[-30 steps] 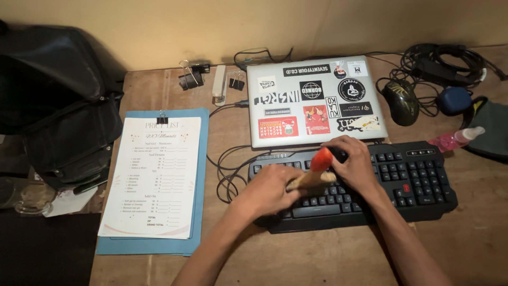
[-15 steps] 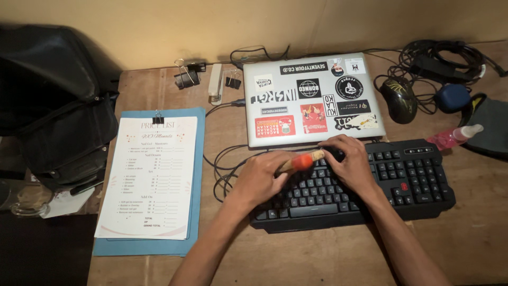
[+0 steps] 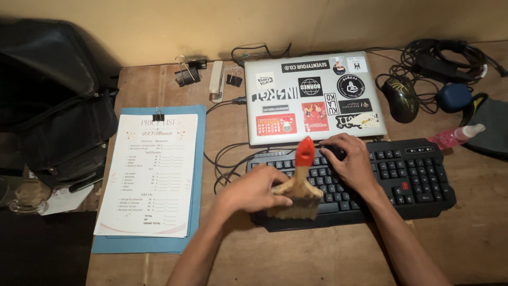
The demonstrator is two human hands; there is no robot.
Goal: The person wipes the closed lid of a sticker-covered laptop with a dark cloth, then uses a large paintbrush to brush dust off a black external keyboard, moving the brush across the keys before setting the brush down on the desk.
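Note:
My left hand [image 3: 253,189] grips a paintbrush [image 3: 298,186] with a red-tipped wooden handle and pale bristles. The bristles rest on the front left keys of a black keyboard [image 3: 402,177]. My right hand [image 3: 352,163] lies flat on the keyboard's upper middle rows, holding it down. A closed silver laptop [image 3: 312,96] covered in stickers sits just behind the keyboard.
A blue clipboard with a printed sheet [image 3: 152,173] lies to the left. A black bag [image 3: 50,106] sits at the far left. Binder clips [image 3: 186,74] and a white stapler [image 3: 216,79] are at the back. A mouse [image 3: 400,98], tangled cables [image 3: 444,55] and a pink spray bottle [image 3: 455,136] are at right.
The brush has swung from lying across the upper keys to standing with bristles down on the keyboard's front left. My right hand has stayed on the keyboard.

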